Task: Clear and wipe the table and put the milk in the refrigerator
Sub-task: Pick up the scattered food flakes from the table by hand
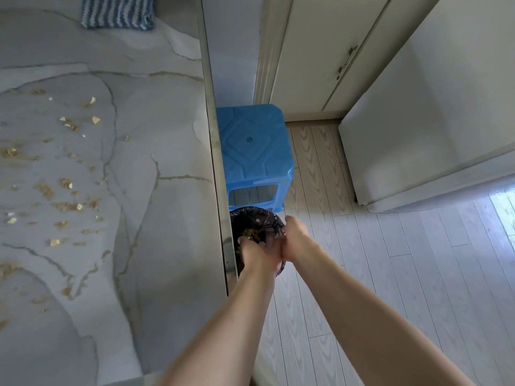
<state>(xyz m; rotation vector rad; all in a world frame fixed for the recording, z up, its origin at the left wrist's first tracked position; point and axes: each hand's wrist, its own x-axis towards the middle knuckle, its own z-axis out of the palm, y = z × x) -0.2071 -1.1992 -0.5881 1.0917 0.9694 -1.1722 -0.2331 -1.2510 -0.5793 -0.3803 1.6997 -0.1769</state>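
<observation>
The grey marble table (156, 218) fills the left side, and several yellow-brown crumbs (65, 185) lie scattered over its left part. A blue and white striped cloth (117, 12) lies at the table's far end. On the floor beside the table's right edge stands a bin with a black bag (256, 218), with crumbs inside it. Both my hands are held together over the bin: my left hand (257, 253) is cupped palm up with crumbs at its fingertips, and my right hand (295, 238) presses against its side. No milk is in view.
A blue plastic stool (253, 151) stands on the floor just beyond the bin, against the table's edge. A white refrigerator (418, 135) stands at the right, white cabinet doors (320, 51) behind it. Pale wooden floor (390, 274) lies between the table and the refrigerator.
</observation>
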